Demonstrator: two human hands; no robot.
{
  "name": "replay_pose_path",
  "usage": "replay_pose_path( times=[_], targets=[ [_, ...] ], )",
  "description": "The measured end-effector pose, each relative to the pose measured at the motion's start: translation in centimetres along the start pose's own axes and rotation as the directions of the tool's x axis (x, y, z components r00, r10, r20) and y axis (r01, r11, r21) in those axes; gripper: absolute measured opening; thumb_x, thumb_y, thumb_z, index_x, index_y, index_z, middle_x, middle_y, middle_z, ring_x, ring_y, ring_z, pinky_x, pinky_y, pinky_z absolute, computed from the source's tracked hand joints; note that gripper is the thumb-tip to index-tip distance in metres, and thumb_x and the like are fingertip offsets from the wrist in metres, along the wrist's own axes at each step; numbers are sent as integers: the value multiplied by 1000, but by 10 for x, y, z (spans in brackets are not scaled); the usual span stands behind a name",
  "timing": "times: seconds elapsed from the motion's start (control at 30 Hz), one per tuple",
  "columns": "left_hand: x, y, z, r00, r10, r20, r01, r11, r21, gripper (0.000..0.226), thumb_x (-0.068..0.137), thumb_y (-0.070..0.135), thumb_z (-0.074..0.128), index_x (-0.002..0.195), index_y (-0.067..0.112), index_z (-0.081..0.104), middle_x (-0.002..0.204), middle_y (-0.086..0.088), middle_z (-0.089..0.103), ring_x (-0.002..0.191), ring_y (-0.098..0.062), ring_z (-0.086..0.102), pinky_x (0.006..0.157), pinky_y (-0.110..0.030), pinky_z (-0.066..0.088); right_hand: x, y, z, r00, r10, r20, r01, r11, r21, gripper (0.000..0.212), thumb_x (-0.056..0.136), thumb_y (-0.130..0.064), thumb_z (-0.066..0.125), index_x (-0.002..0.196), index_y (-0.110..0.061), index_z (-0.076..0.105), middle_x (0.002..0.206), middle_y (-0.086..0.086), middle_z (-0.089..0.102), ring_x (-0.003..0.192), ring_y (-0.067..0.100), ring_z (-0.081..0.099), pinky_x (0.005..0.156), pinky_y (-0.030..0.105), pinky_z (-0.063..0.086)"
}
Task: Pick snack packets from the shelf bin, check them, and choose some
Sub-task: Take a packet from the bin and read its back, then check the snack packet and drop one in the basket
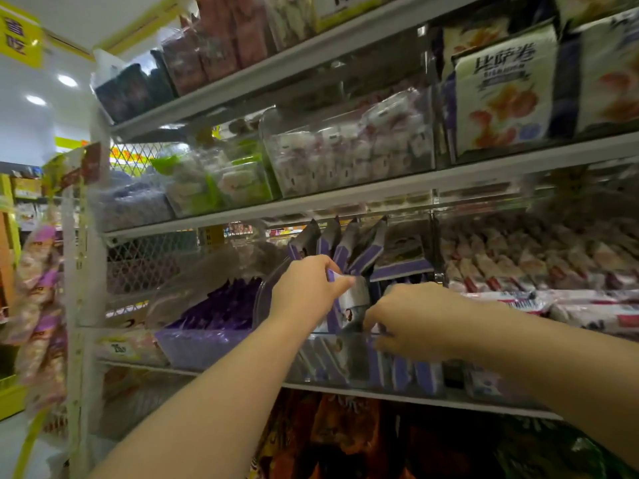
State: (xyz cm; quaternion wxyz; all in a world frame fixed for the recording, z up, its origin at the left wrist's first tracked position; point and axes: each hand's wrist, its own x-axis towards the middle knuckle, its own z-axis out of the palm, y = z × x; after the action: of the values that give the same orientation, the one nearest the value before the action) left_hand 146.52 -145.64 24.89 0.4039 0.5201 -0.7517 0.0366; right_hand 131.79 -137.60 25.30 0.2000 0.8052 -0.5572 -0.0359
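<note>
Purple snack packets (345,247) fan out above the left hand (307,288), which pinches their lower ends. Picking looks to be under way. The right hand (415,316) curls down into the clear shelf bin (304,357) beside it, fingertips among more packets; whether it grips one, I cannot tell. The next move calls for lifting one free to check.

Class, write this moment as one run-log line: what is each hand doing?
left hand: holds fanned packets | right hand: fingers in bin, grip unclear | stage: picking
</note>
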Motion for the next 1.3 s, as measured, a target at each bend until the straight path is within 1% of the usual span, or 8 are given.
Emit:
replay_pose_path(
  times=[0.17, 0.27, 0.53, 0.77, 0.9, 1.0, 1.17, 1.3],
  targets=[
    [-14, -7, 18, 993, 88, 83, -103, 976, 192, 30, 89, 54, 56, 111, 35, 60, 95, 5, 66, 87, -17, 63, 73, -32, 52, 16, 8, -10, 985, -123, 118, 119, 992, 36, 31, 100, -15, 41, 123, -20, 62, 119, 2, 62, 103, 23, 59, 91, 36, 49],
    [-18, -22, 20, 979, 102, 175, -118, 990, 82, 23, 93, 51, 53, 94, 34, 67, 91, 11, 66, 89, -12, 60, 73, -34, 52, 24, 14, -13, 981, -144, 131, 133, 987, 88, 35, 96, -10, 47, 121, -26, 66, 112, 0, 65, 98, 21, 61, 88, 36, 52],
    [-29, -50, 21, 949, 181, 257, -149, 979, -138, 35, 99, 52, 37, 118, 44, 64, 128, 31, 50, 122, 4, 44, 103, -37, 41, 46, 18, -18, 960, -183, 213, 149, 975, 165, 32, 91, -14, 60, 117, -29, 69, 88, -15, 61, 67, 3, 51, 50, 6, 39],
    [-37, -62, 24, 922, 275, 274, -271, 961, -52, 44, 97, 60, 23, 123, 50, 58, 137, 32, 47, 125, 8, 38, 104, -34, 32, 50, 13, -11, 959, -201, 197, 186, 978, 92, 29, 96, -16, 50, 120, -23, 66, 112, -1, 64, 76, 8, 53, 59, 12, 37],
    [-37, -61, 23, 919, 276, 281, -271, 961, -55, 48, 97, 60, 25, 123, 43, 61, 137, 27, 50, 124, 7, 41, 101, -30, 35, 46, 19, -10, 984, -132, 123, 111, 981, 161, 32, 97, -9, 45, 124, -23, 56, 100, -11, 54, 83, 8, 51, 65, 15, 39],
    [-37, -59, 21, 921, 269, 282, -250, 963, -101, 44, 98, 56, 28, 121, 41, 63, 136, 25, 51, 114, 13, 38, 90, -17, 32, 42, 27, -15, 997, -58, 51, 43, 966, 254, 29, 97, -9, 43, 121, -22, 51, 115, 0, 56, 98, 16, 54, 84, 30, 49],
    [-42, -52, 13, 928, 180, 327, -130, 977, -168, 45, 103, 48, 25, 124, 36, 63, 134, 21, 55, 119, 5, 45, 84, -6, 29, 31, 31, -29, 992, 115, -47, -56, 752, 656, 23, 100, -4, 32, 113, -18, 45, 107, 15, 57, 79, 24, 68, 63, 32, 57],
    [-49, -47, 0, 925, 70, 373, 69, 935, -347, 48, 104, 45, 22, 119, 36, 67, 132, 16, 56, 123, -3, 45, 97, -22, 36, 14, 18, -45, 968, 190, -163, 38, 532, 846, 28, 99, 0, 26, 98, -21, 44, 99, 18, 60, 86, 40, 70, 77, 52, 58]
  ],
)
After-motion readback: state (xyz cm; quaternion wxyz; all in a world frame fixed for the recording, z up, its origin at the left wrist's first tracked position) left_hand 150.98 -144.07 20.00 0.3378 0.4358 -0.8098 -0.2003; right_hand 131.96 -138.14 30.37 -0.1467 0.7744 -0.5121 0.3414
